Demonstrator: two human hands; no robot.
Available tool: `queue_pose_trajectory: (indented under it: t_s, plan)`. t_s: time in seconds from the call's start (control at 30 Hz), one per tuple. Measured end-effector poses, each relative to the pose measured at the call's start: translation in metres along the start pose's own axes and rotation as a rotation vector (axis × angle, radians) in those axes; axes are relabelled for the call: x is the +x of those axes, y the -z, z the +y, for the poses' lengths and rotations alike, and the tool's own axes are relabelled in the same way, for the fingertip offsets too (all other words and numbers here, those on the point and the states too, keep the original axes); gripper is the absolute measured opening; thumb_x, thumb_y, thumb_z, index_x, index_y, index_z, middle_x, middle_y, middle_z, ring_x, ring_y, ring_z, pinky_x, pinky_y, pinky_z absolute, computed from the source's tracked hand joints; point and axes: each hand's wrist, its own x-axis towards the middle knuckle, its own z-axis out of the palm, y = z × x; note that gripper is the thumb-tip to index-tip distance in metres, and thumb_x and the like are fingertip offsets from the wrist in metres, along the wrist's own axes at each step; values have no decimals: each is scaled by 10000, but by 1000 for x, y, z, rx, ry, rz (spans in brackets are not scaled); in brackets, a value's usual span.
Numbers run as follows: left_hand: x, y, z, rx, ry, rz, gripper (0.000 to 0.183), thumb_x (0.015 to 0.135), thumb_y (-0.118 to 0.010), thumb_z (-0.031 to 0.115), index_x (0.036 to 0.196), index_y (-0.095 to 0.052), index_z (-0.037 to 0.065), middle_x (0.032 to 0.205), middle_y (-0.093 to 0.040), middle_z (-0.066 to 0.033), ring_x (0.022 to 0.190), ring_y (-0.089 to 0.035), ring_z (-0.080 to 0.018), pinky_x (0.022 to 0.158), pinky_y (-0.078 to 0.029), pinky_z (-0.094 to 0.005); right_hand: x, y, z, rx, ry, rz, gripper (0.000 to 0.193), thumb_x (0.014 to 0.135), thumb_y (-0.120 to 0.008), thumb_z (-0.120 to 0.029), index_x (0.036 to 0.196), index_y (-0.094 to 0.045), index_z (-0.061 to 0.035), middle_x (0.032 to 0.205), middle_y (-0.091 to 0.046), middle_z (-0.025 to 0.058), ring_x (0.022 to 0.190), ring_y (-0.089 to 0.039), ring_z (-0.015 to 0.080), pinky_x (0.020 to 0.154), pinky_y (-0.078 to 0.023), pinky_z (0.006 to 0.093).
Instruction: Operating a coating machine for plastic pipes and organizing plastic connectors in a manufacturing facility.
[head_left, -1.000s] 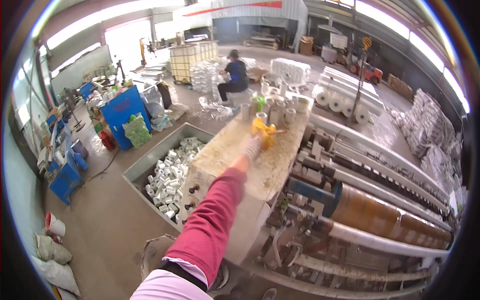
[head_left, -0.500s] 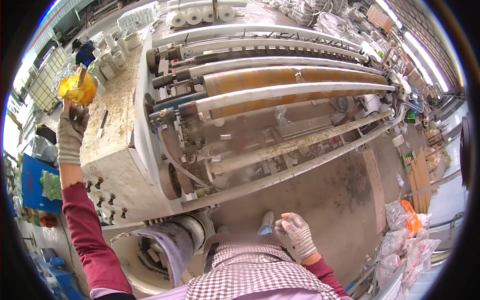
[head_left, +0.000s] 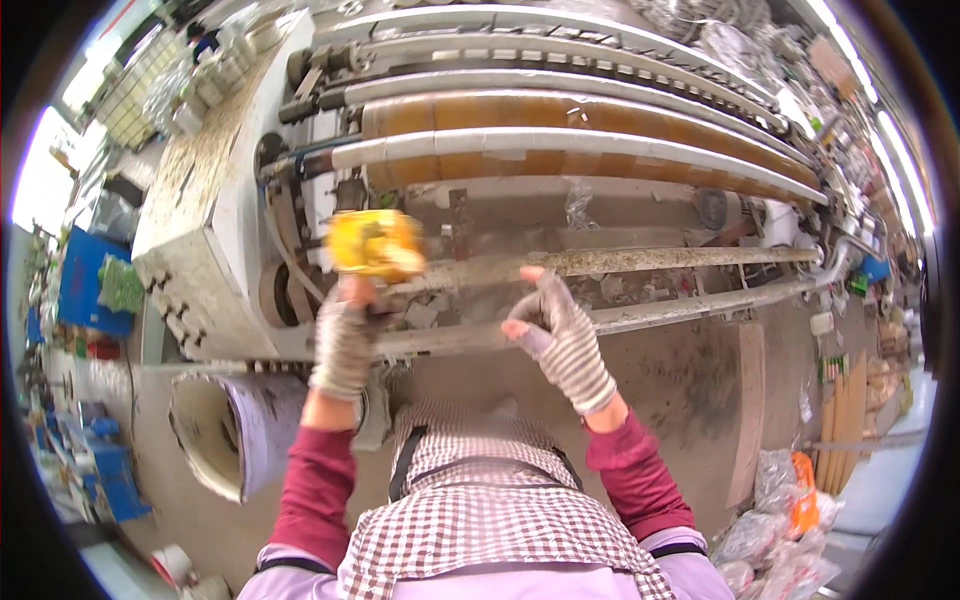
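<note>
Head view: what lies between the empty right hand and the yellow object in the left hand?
Nothing is held there; behind the gap between right hand and yellow object runs the machine's grimy horizontal bar.

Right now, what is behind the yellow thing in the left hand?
Behind the blurred yellow object held up by the left hand is the machine's frame and long rollers. The patch of machine directly behind it is covered.

The left hand (head_left: 345, 345) now holds the yellow object (head_left: 375, 243) in front of the chest, no longer out over the bench. The right hand (head_left: 562, 335) is raised beside it, fingers open.
</note>
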Motion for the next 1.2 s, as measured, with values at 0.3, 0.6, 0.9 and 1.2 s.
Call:
queue_pose_trajectory:
  t_s: [0.3,0.6,0.9,1.2]
  plan:
    - [18,-68,-162,107,189,-161,277,926,-566,341,816,-538,89,746,-499,17,680,-509,-90,664,-457,-252,46,42,74,-310,271,-44,394,742,-734,-140,1114,-604,-113,839,-615,96,757,-618,237,688,-493,333]
    - [67,-102,-190,199,214,-213,230,947,-533,285,937,-564,57,764,-494,27,697,-494,-79,650,-448,-247,66,70,103,-639,280,45,242,752,-705,-175,981,-636,-133,720,-552,69,649,-555,257,595,-456,374]
    - [96,-100,-205,160,287,-306,288,941,-542,299,1097,-561,57,789,-472,58,687,-450,-57,632,-424,-220,77,78,99,-764,301,43,234,748,-708,-186,964,-631,-140,712,-557,47,655,-559,236,582,-466,364]
    - [101,-96,-200,249,429,-385,372,925,-559,259,1223,-542,36,1097,-593,-40,988,-533,-112,858,-442,-254,94,83,64,-668,271,121,227,756,-724,-174,948,-639,-87,780,-622,78,673,-607,247,594,-491,332]
